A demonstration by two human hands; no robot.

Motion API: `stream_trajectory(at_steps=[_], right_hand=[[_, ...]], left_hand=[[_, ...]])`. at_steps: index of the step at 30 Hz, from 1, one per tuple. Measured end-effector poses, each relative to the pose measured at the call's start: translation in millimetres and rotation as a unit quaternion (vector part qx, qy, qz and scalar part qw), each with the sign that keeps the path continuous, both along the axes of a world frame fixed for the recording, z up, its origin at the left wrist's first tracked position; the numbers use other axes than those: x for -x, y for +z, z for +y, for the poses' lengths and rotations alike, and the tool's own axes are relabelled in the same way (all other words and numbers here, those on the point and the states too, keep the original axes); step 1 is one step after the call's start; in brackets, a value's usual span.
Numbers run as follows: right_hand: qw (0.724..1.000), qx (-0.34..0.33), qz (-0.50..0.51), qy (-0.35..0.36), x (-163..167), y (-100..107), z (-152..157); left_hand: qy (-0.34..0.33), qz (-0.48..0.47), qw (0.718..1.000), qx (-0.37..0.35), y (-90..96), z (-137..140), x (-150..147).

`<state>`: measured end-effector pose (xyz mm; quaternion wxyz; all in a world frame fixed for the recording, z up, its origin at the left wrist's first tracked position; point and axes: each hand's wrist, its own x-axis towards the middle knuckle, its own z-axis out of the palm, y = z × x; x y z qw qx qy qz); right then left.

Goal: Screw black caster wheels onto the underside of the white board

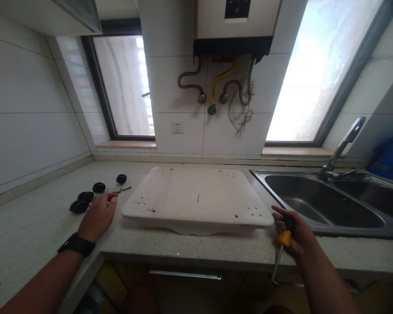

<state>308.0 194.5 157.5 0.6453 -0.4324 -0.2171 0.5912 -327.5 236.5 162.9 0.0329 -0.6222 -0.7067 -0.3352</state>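
A white panel [190, 192] with rounded corners lies flat on the counter, small holes grouped near its corners and a dark mark near its middle. My right hand [296, 231] holds a screwdriver [284, 238] with a black and yellow handle, its shaft pointing down, just beside the panel's right front corner. To the left of the panel, my left hand [100, 213] rests with fingertips pressed together at a small pile of screws [118, 191]; whether a screw is between them is hidden. Several black caster wheels [98, 187] lie close by that hand.
A steel sink [317, 205] with a faucet [342, 148] is at the right, a blue object [389, 157] behind it. A water heater [237, 26] with hoses hangs on the tiled wall. The counter's front edge [183, 257] runs above a drawer handle [185, 275].
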Motion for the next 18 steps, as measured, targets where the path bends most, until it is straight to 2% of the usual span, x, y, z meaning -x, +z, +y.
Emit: stream_trajectory(at_steps=[3,7,13,18], right_hand=[[0.999,0.018,0.039,-0.031,-1,-9,5],[0.997,0.023,0.049,-0.061,7,-16,5],[0.997,0.014,0.025,-0.070,12,-18,-1],[0.996,0.017,-0.026,-0.080,16,-16,-1]], left_hand=[[0.075,0.069,0.993,0.057,-12.2,24,46],[0.109,0.098,0.985,0.096,-29.0,40,83],[0.116,0.141,0.972,0.151,-45.4,53,90],[0.126,0.150,0.966,0.171,-45.7,64,87]])
